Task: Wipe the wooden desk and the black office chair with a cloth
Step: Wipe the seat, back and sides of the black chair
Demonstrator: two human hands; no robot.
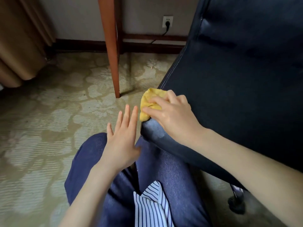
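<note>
The black office chair [237,66] fills the right side, its seat edge running down toward me. My right hand [173,115] grips a bunched yellow cloth [148,102] and presses it on the front corner of the seat. My left hand [122,138] hovers beside that corner with straight, spread fingers, above my knee, holding nothing. A reddish wooden desk leg [111,46] stands on the floor beyond the cloth; the desk top is out of view.
Patterned beige carpet [41,128] covers the floor. A tan curtain [21,38] hangs at the far left. A wall socket [167,21] with a black cable sits behind the desk's low crossbar [154,36]. A chair castor [236,203] shows at lower right.
</note>
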